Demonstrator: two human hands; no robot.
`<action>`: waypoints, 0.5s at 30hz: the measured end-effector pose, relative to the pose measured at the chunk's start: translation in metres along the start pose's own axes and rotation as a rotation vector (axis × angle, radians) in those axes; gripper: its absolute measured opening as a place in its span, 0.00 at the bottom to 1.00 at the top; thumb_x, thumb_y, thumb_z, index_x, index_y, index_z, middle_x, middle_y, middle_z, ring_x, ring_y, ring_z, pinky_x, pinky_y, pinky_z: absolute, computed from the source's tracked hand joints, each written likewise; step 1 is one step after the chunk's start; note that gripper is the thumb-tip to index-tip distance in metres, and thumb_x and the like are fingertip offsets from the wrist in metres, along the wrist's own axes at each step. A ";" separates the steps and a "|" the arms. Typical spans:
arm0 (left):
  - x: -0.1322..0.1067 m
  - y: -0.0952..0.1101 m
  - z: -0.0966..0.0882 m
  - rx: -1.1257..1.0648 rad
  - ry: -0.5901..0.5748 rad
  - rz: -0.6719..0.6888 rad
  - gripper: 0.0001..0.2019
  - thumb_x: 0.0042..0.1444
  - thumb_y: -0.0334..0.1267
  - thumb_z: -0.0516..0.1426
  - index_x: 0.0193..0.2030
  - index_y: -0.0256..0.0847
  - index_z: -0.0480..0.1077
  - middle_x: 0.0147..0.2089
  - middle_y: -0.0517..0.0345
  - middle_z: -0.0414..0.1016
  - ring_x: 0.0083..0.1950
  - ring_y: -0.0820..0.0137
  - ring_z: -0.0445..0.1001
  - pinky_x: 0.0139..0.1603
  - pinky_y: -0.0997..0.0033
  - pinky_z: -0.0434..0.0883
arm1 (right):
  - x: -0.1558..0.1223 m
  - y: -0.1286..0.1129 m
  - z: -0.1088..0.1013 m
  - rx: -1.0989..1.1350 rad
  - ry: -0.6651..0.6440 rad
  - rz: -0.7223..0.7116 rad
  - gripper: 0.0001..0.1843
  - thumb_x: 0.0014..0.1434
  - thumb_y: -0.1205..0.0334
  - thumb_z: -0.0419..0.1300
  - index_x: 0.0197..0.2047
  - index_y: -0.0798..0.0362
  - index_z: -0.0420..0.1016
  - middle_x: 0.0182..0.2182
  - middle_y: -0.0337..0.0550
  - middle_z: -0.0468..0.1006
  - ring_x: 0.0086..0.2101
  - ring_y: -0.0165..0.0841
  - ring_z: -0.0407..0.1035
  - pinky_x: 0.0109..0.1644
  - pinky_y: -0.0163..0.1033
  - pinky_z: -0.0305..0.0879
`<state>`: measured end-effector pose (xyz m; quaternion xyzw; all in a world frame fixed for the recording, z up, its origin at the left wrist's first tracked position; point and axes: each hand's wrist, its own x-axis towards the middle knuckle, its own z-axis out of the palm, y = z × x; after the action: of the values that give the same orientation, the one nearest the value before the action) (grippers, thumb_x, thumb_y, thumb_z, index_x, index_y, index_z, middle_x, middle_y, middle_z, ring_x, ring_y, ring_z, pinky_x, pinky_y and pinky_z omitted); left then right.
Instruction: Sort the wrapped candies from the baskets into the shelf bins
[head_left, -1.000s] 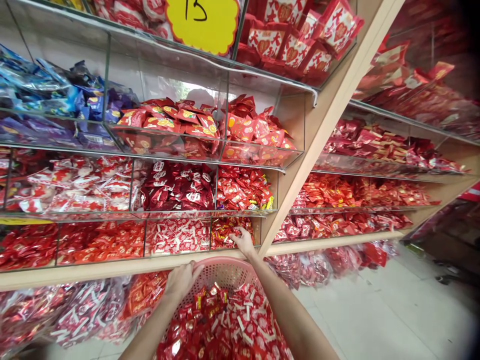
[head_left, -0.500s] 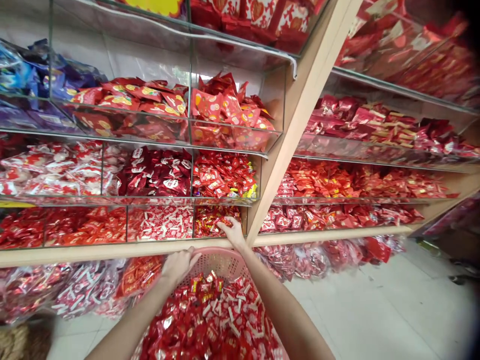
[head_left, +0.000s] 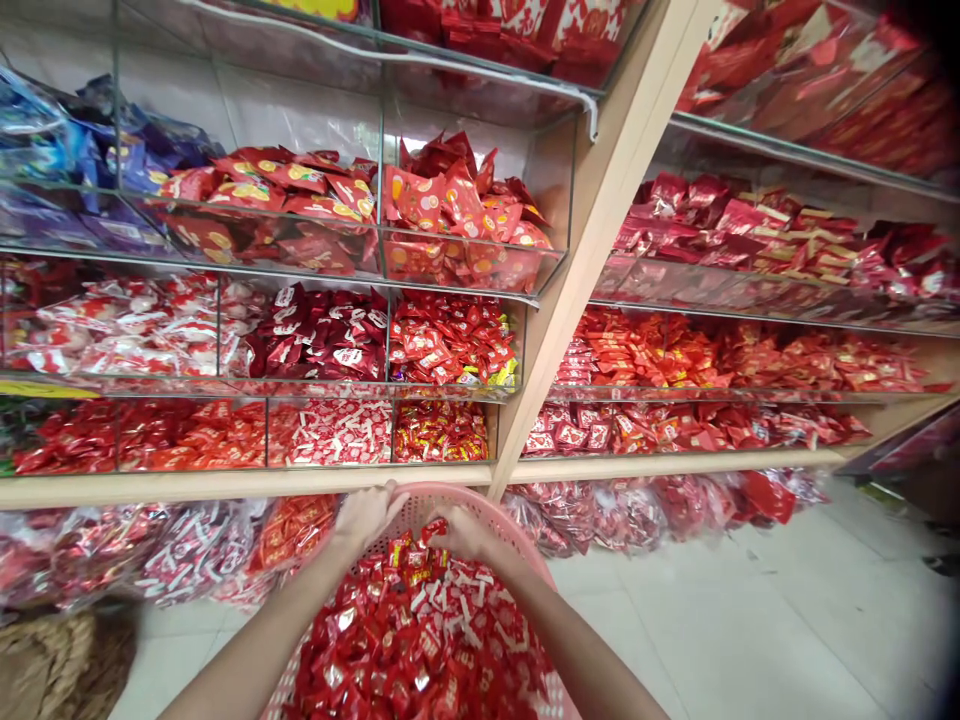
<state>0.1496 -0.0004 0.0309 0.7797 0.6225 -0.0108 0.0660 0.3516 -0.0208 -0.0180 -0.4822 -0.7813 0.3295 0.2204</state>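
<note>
A pink perforated plastic basket (head_left: 517,510) stands before me, heaped with red-wrapped candies (head_left: 397,640) and some red-and-white ones. My left hand (head_left: 367,515) is closed over the basket's far-left rim. Inside the basket, just above the heap, my right hand (head_left: 463,532) pinches a red wrapped candy (head_left: 433,530) between its fingertips. Several gold-and-red candies (head_left: 416,562) lie just below that hand. Beyond the rim is the lowest shelf's right bin, which holds small red-and-gold candies (head_left: 441,432).
Clear-fronted shelves hold red, maroon (head_left: 319,335) and blue packets (head_left: 82,140). A slanting wooden post (head_left: 574,290) divides them. Bagged candies (head_left: 199,550) lie on the tiled floor (head_left: 720,620) under the wooden ledge (head_left: 225,487). A brown woven object (head_left: 64,650) sits at lower left.
My right hand has drawn back from the lowest right bin into the basket, with a red candy in its fingers. My left hand stays on the rim. The view has shifted slightly.
</note>
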 end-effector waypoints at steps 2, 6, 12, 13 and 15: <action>-0.002 -0.007 0.000 0.002 0.008 -0.003 0.27 0.60 0.54 0.37 0.52 0.38 0.64 0.39 0.43 0.78 0.42 0.56 0.76 0.42 0.60 0.69 | 0.010 -0.002 0.015 -0.004 -0.032 -0.004 0.14 0.48 0.66 0.64 0.40 0.50 0.75 0.38 0.39 0.78 0.38 0.34 0.71 0.44 0.37 0.65; -0.004 -0.025 0.001 0.007 0.033 -0.008 0.26 0.61 0.52 0.37 0.51 0.39 0.65 0.38 0.44 0.78 0.41 0.56 0.77 0.40 0.60 0.69 | 0.029 -0.004 0.044 -0.046 -0.045 0.063 0.16 0.47 0.63 0.65 0.41 0.49 0.74 0.38 0.40 0.77 0.40 0.36 0.70 0.43 0.38 0.64; -0.004 -0.046 0.001 -0.002 0.047 -0.031 0.26 0.61 0.50 0.36 0.51 0.37 0.65 0.36 0.44 0.78 0.40 0.55 0.77 0.38 0.59 0.70 | 0.040 -0.006 0.065 -0.127 0.020 0.078 0.15 0.49 0.67 0.60 0.42 0.49 0.72 0.41 0.42 0.76 0.43 0.38 0.69 0.46 0.38 0.62; -0.004 -0.047 0.001 -0.006 0.044 -0.038 0.26 0.61 0.50 0.36 0.51 0.37 0.65 0.36 0.43 0.78 0.40 0.55 0.77 0.38 0.59 0.70 | 0.041 -0.006 0.066 -0.135 0.024 0.084 0.16 0.49 0.67 0.60 0.43 0.50 0.71 0.42 0.43 0.76 0.44 0.38 0.69 0.46 0.38 0.62; -0.004 -0.049 0.000 -0.016 0.040 -0.050 0.26 0.61 0.50 0.36 0.51 0.38 0.65 0.36 0.43 0.78 0.40 0.55 0.77 0.38 0.60 0.70 | 0.042 -0.008 0.068 -0.144 0.030 0.095 0.18 0.50 0.66 0.60 0.46 0.50 0.70 0.44 0.45 0.74 0.45 0.39 0.68 0.48 0.39 0.62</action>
<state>0.1014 0.0061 0.0274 0.7633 0.6433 0.0082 0.0592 0.2836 -0.0065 -0.0574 -0.5384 -0.7757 0.2753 0.1809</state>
